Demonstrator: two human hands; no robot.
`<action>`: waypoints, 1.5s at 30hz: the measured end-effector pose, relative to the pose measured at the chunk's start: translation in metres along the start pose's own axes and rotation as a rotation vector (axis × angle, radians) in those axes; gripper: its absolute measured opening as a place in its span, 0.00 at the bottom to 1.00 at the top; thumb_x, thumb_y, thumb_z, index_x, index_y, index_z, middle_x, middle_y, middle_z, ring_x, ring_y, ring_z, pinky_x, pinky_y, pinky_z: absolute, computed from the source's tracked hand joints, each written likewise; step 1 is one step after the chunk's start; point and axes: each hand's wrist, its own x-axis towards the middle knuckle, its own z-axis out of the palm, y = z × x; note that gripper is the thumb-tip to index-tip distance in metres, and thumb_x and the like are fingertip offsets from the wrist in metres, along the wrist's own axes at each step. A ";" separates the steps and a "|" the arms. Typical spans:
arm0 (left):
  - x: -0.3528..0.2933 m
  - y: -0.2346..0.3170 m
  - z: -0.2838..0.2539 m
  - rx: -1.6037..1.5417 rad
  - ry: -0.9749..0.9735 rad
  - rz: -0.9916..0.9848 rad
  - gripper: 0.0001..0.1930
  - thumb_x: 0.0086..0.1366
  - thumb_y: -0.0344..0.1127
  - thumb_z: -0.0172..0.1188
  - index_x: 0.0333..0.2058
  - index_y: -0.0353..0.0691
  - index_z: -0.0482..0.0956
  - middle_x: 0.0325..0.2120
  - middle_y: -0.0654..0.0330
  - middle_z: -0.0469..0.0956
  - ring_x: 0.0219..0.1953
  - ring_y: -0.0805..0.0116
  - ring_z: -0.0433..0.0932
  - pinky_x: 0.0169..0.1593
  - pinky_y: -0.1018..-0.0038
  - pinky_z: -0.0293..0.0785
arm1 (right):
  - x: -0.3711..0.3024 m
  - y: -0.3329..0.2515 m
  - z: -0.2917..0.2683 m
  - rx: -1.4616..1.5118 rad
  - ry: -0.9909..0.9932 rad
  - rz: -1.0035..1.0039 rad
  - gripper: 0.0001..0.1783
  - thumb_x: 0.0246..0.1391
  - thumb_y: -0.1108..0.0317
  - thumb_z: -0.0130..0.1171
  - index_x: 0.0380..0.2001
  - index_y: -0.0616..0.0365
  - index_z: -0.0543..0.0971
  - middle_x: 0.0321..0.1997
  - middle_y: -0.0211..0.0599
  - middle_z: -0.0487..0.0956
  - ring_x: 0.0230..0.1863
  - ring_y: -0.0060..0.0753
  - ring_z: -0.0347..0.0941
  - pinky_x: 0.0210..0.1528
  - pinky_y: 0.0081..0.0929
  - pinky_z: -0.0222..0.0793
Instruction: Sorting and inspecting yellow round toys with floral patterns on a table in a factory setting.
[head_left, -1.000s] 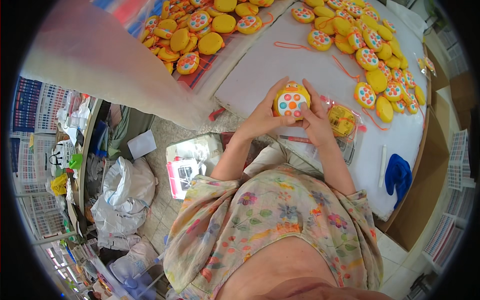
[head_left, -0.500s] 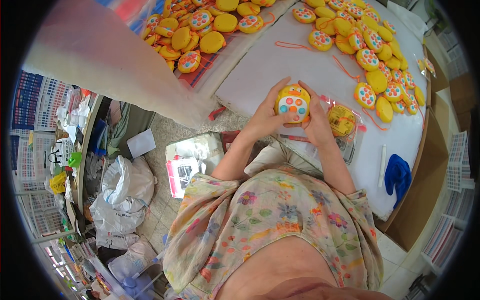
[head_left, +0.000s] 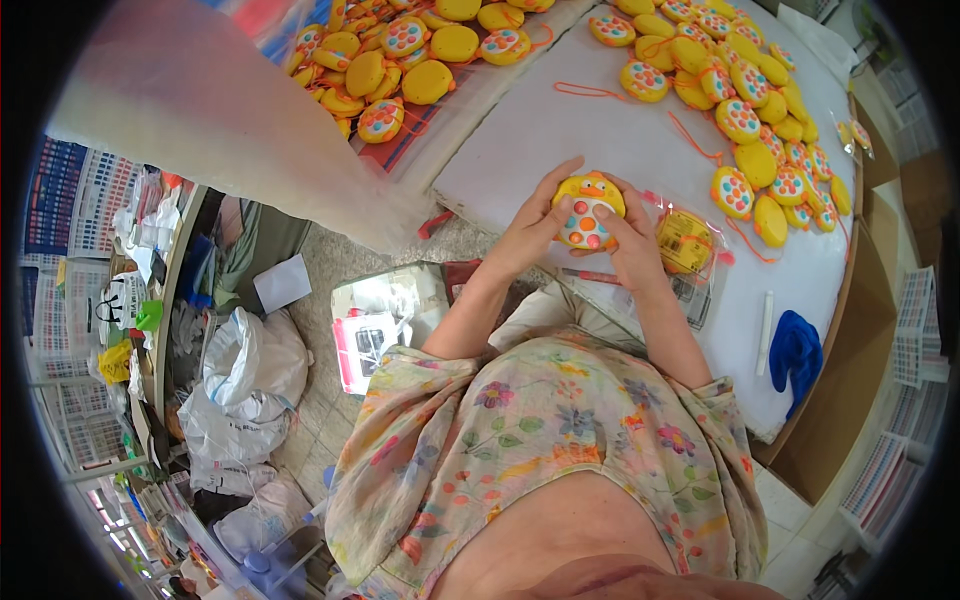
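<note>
Between both hands I hold a yellow duck-shaped toy [head_left: 590,205] with a white belly full of coloured buttons, its face turned up toward me. My left hand [head_left: 535,225] wraps its left side, the thumb lying along the belly's edge. Around the right side closes my right hand [head_left: 630,235], its thumb on the button face. The toy is above the near edge of the white table [head_left: 530,130]. Just right of my right hand lies a clear plastic packet [head_left: 685,240] with a yellow item inside.
More duck toys [head_left: 750,90] with orange cords spread over the table's far right, and another heap [head_left: 400,60] fills the far left. A translucent plastic sheet [head_left: 220,130] hangs at left. A blue cloth-like item [head_left: 797,350] and a white stick [head_left: 765,330] lie at right.
My right thumb has moved up onto the middle of the belly, and my left thumb has shifted up to the belly's edge. The toy stays in both hands.
</note>
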 end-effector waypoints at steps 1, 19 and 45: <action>0.000 -0.001 0.000 0.000 0.002 0.000 0.25 0.68 0.38 0.48 0.61 0.40 0.56 0.53 0.59 0.65 0.53 0.72 0.65 0.55 0.77 0.62 | 0.000 0.000 0.000 -0.009 -0.009 -0.002 0.25 0.58 0.68 0.51 0.59 0.50 0.61 0.54 0.34 0.68 0.47 0.34 0.73 0.35 0.35 0.80; 0.044 0.002 -0.122 1.342 0.718 0.285 0.29 0.58 0.39 0.60 0.57 0.40 0.62 0.58 0.44 0.58 0.58 0.48 0.61 0.58 0.57 0.59 | 0.030 -0.058 -0.024 0.417 0.127 -0.478 0.26 0.64 0.53 0.36 0.61 0.55 0.57 0.62 0.47 0.61 0.61 0.44 0.61 0.62 0.39 0.60; 0.004 -0.032 -0.047 0.532 0.053 0.149 0.21 0.44 0.22 0.66 0.37 0.40 0.69 0.51 0.57 0.66 0.49 0.68 0.69 0.50 0.73 0.69 | 0.019 0.026 -0.007 0.267 0.103 0.206 0.24 0.61 0.56 0.47 0.56 0.56 0.63 0.52 0.38 0.71 0.49 0.33 0.72 0.43 0.35 0.74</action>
